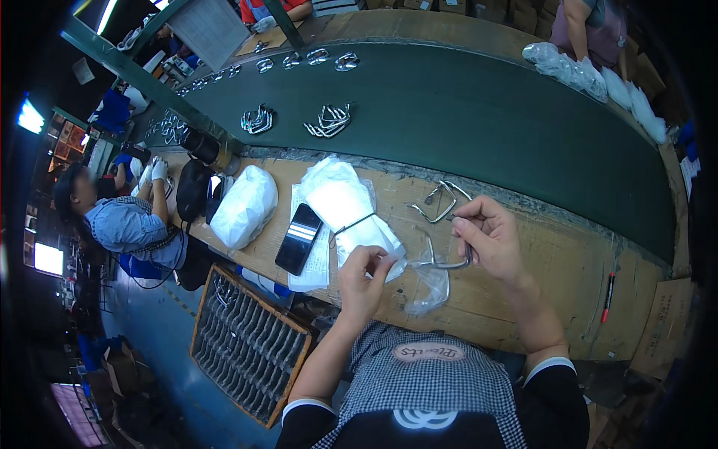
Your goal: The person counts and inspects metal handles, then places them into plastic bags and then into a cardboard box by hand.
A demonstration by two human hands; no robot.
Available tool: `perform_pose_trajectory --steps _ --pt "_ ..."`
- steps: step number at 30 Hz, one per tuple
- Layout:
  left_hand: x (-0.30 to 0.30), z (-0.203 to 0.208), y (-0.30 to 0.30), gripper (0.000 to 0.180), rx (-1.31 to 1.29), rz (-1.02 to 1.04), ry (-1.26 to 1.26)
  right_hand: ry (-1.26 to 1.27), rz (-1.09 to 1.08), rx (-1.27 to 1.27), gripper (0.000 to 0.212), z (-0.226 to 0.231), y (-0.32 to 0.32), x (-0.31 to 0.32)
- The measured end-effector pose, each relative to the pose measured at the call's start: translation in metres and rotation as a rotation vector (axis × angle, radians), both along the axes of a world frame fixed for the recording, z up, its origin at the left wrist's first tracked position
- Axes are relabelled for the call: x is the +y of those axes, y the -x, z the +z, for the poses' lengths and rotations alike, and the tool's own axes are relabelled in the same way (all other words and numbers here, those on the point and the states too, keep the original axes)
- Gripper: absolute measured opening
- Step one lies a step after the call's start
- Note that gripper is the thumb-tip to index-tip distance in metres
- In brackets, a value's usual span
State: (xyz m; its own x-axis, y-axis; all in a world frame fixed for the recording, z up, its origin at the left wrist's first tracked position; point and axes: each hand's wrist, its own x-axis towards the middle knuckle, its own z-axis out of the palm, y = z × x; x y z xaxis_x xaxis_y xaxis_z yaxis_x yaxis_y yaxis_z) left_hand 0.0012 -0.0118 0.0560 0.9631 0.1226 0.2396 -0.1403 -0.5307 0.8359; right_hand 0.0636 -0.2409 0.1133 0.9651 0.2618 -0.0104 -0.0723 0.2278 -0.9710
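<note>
Above the wooden bench (516,299), my right hand (488,238) pinches a bent, shiny metal rod (467,258) between thumb and fingers. Part of that rod lies inside a transparent plastic bag (429,293). My left hand (363,281) has its thumb and fingertips closed on what looks like the edge of the bag. Just beyond my right hand, a second bent metal rod (428,217) rests on the bench. Close to my left hand lies a stack of white plastic bags (338,196), with a dark band (354,224) across it.
A black phone (299,239) lies on papers, beside a white plastic bundle (247,208). Beyond runs a green conveyor (449,105) carrying metal parts (329,121). A red marker (609,298) lies at right. A slotted rack (250,340) stands lower left; a co-worker (127,221) works at left.
</note>
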Motion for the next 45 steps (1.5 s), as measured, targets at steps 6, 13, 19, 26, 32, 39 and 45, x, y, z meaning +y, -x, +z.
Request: perform_pose_trajectory --steps 6,13,19,26,32,39,45 --pt "-0.008 0.013 0.003 0.015 -0.068 -0.069 0.187 -0.265 0.287 0.363 0.008 -0.009 -0.008 0.007" --pt "-0.014 0.032 0.014 0.022 -0.215 -0.178 -0.276 -0.465 0.175 0.490 0.008 -0.032 -0.006 0.017" --pt "-0.014 0.034 0.010 0.017 -0.179 -0.228 -0.125 -0.359 0.007 0.434 0.007 -0.026 0.026 0.025" --pt "-0.021 0.034 0.013 0.010 -0.119 -0.351 0.148 -0.466 -0.028 0.405 0.008 -0.038 0.026 0.015" --pt "-0.050 0.026 0.027 0.005 -0.256 -0.049 0.106 0.232 -0.272 -0.724 0.019 -0.047 0.053 0.037" --pt "-0.053 0.015 0.044 0.007 -0.042 -0.010 0.296 0.507 -0.161 -1.157 0.024 -0.069 0.069 0.031" --pt "-0.042 0.023 0.037 0.016 -0.534 -0.332 -0.128 0.577 0.015 -1.251 0.016 -0.066 0.072 0.012"
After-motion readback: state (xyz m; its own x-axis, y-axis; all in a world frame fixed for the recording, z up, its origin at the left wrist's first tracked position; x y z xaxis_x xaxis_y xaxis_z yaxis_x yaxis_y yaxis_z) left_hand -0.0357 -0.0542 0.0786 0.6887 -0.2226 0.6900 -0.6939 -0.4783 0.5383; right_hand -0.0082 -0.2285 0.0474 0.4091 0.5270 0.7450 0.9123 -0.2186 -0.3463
